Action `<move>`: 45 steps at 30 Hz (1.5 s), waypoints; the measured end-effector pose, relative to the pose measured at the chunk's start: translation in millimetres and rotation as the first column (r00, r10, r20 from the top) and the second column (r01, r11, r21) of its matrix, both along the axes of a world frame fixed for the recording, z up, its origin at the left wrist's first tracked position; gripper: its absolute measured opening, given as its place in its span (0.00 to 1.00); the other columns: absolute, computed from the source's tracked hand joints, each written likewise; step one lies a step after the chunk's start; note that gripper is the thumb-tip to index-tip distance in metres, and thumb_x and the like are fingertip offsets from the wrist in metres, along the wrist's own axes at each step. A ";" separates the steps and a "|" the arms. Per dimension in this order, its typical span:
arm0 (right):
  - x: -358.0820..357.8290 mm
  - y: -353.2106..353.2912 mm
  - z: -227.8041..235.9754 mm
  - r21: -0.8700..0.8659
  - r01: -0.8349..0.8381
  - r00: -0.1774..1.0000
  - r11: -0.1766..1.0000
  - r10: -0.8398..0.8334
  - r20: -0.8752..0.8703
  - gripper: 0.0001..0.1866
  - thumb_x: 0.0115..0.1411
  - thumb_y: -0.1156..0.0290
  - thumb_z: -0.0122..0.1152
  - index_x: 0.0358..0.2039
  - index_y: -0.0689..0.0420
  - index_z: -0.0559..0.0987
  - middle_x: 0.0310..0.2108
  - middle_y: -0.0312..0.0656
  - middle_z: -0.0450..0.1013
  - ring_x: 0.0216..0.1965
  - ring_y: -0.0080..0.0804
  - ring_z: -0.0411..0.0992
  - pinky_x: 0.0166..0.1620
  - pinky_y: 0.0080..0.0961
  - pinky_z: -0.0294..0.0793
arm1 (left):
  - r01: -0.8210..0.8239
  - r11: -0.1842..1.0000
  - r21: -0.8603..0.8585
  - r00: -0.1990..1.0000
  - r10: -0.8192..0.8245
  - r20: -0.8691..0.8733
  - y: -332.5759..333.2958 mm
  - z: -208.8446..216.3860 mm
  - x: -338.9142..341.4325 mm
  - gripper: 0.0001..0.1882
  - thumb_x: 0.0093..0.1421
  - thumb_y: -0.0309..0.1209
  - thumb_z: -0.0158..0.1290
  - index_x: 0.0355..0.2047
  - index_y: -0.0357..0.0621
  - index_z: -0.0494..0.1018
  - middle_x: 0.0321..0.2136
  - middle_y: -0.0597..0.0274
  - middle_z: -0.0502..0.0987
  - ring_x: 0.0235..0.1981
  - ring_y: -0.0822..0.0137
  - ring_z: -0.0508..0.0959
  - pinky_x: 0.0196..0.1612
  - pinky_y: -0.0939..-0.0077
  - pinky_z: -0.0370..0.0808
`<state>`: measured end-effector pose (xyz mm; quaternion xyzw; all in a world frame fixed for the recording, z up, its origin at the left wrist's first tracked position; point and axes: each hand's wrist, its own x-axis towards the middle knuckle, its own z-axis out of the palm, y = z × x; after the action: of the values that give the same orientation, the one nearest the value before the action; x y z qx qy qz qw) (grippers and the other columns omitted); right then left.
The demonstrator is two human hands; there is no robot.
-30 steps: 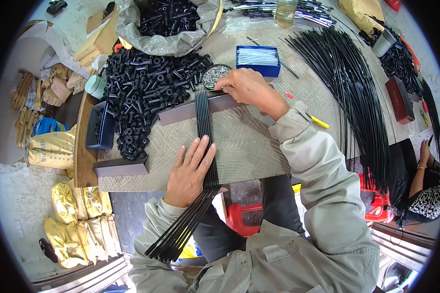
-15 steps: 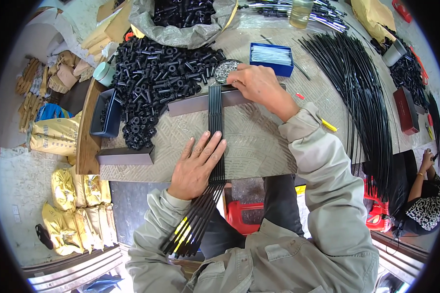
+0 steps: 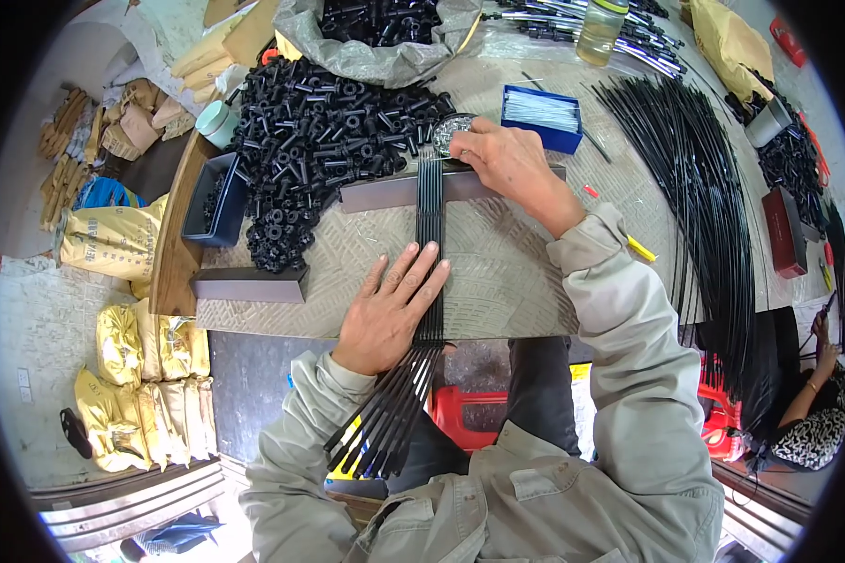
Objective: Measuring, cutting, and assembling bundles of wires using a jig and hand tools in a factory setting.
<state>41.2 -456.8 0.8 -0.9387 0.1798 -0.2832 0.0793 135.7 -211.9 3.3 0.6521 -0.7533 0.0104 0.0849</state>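
Note:
A flat row of thin black cables point(image 3: 429, 220) lies side by side over the table's front edge, its near ends fanned out over my lap. My left hand point(image 3: 391, 310) rests flat on the row, fingers outstretched. The far ends cross a long dark metal bar point(image 3: 376, 193). There my right hand point(image 3: 512, 164) is closed in a pinch beside the tips; a fine pale line shows at its fingertips, too small to name. Just beyond the tips sits a round dish point(image 3: 451, 129) of small shiny metal parts, partly hidden by that hand.
Black tubular fittings point(image 3: 324, 122) are heaped at the left, by a blue bin point(image 3: 214, 202) and another bar point(image 3: 251, 284). A blue box point(image 3: 542, 114) of thin white sticks stands beyond my right hand. Long black cables point(image 3: 681, 188) and a yellow tool point(image 3: 641, 248) lie right.
The view has shifted, so the table sits slightly farther right. My left hand stays flat on the cables. My right hand remains pinched by their far tips, where a fine pale line now shows.

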 end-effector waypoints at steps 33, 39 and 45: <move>2.1 -31.6 -1.2 -0.024 -0.083 0.958 0.996 0.087 0.272 0.04 0.50 0.71 0.55 0.28 0.55 0.76 0.28 0.40 0.73 0.34 0.40 0.70 0.35 0.32 0.69 | 0.033 0.994 -0.101 0.999 -0.035 -0.026 4.2 3.4 1.0 0.45 0.49 0.62 0.43 0.58 0.41 0.55 0.59 0.46 0.53 0.60 0.50 0.55 0.59 0.59 0.54; -37.1 -80.3 28.6 0.035 0.355 0.916 0.934 -0.340 -0.213 0.05 0.49 0.71 0.55 0.19 0.53 0.77 0.27 0.39 0.73 0.37 0.41 0.70 0.39 0.31 0.69 | 0.074 0.997 -0.034 0.997 -0.074 0.001 5.4 0.1 5.5 0.53 0.40 0.64 0.52 0.58 0.38 0.55 0.59 0.49 0.55 0.60 0.51 0.55 0.60 0.58 0.52; -39.0 -93.5 25.5 -0.194 0.221 0.969 0.956 -0.237 -0.063 0.02 0.49 0.73 0.54 0.23 0.53 0.76 0.25 0.38 0.72 0.35 0.40 0.70 0.37 0.35 0.69 | 0.070 0.997 -0.038 0.985 -0.075 -0.155 18.4 3.6 -6.4 0.50 0.44 0.63 0.50 0.57 0.38 0.56 0.59 0.53 0.56 0.60 0.53 0.56 0.60 0.60 0.54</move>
<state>2.2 -550.3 26.4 -0.9260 0.2635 -0.2656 -0.0499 129.3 -193.5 6.9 0.6217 -0.7672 -0.0315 0.1544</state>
